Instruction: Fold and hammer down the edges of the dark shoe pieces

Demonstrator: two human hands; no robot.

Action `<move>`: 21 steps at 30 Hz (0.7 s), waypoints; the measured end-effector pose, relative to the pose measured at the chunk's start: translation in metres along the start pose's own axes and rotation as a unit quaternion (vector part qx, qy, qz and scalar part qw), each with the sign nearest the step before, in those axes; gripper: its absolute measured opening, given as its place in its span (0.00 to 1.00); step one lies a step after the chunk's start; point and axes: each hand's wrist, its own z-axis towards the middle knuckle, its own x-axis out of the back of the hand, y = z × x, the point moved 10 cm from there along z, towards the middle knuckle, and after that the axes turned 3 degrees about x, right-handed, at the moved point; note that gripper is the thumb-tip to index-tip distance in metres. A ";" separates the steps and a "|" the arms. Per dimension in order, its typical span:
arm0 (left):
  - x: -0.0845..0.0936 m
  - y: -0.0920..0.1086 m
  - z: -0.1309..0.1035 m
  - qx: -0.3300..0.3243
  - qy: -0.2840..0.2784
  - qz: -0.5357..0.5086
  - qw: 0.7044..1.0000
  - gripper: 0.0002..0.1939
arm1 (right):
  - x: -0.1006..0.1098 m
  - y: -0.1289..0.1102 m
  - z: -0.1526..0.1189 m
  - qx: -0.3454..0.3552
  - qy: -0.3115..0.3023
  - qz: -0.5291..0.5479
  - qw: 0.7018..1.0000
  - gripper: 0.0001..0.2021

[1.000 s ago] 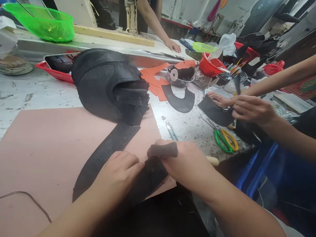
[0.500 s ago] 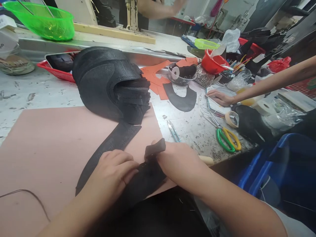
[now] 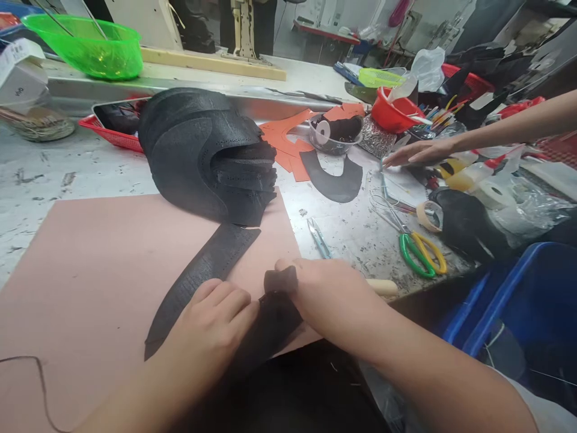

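My left hand (image 3: 220, 316) is closed, its curled fingers pinching the near edge of a black leather piece (image 3: 265, 325). My right hand (image 3: 331, 294) grips the far end of that same piece, where a strip of it folds up by the thumb. My right fingertips are hidden behind the leather. Under my left hand's far side lies a second curved black piece (image 3: 202, 276) with a perforated edge. Beyond it stands a fanned stack of black shoe-upper pieces (image 3: 189, 156), partly on a pink sheet (image 3: 99, 258).
Small thread snips (image 3: 319, 237) and scissors (image 3: 421, 255) with green and yellow handles lie to the right. A co-worker's hand (image 3: 419, 151) reaches over a notepad. Orange cutouts (image 3: 288, 141), a red cup (image 3: 394, 111) and a green basket (image 3: 90, 51) stand farther back. A blue bin (image 3: 532, 313) is at right.
My left fingers have curled tighter and shifted slightly right along the leather. The folded strip at my right hand sits lower. The co-worker's hand has flattened out, and another arm at the back has gone.
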 end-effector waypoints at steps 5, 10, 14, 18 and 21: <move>-0.007 -0.006 -0.001 0.026 -0.022 -0.049 0.998 0.10 | 0.014 -0.009 -0.007 0.032 0.096 -0.034 0.994 0.06; -0.011 -0.015 -0.003 0.046 -0.031 -0.085 0.995 0.12 | 0.010 -0.012 -0.008 0.041 0.110 -0.022 0.993 0.06; -0.006 -0.023 -0.010 0.056 -0.005 -0.060 0.997 0.08 | 0.002 -0.011 -0.001 0.030 0.095 -0.031 0.995 0.07; 0.001 -0.032 -0.019 0.092 0.028 -0.080 0.992 0.10 | 0.000 -0.009 0.001 0.016 0.082 -0.033 0.996 0.06; 0.003 -0.026 -0.020 0.068 0.033 -0.081 0.994 0.12 | 0.005 -0.010 -0.002 0.026 0.106 -0.020 0.994 0.06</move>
